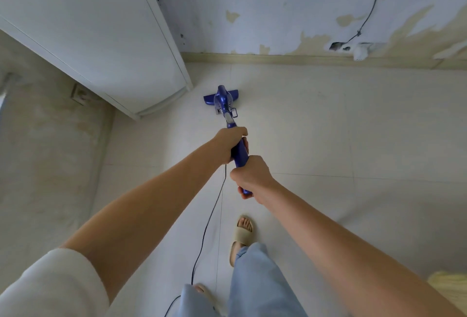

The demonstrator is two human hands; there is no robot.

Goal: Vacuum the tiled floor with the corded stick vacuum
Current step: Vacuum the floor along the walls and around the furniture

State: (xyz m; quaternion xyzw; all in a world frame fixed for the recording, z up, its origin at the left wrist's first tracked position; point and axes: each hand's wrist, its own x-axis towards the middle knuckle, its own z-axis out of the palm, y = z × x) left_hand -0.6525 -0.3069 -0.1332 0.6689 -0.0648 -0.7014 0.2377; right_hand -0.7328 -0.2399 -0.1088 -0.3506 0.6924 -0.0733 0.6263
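Hands share the blue stick vacuum [239, 151] near the centre of the head view: the left hand [228, 143] wraps its fingers around the handle higher up the shaft, and the right hand [250, 174] grips the end of the handle just below it, toward six o'clock. Both fists are closed tight on the handle, forearms stretched forward. The vacuum's body and floor head [222, 98] sit at about twelve o'clock from the hands, flat on the pale tiled floor [328, 127], just beside the bottom corner of a white cabinet [101, 38] that fills the ten o'clock area. A black power cord [209, 218] drops from under the left hand and trails toward six o'clock, passing between the forearms and beside light blue trouser legs [255, 278]. A foot in a beige slide sandal [243, 236] stands on the tiles below the right hand. At one o'clock, a wall with peeling paint [278, 8] meets the floor, and another black cable [371, 11] hangs down it.
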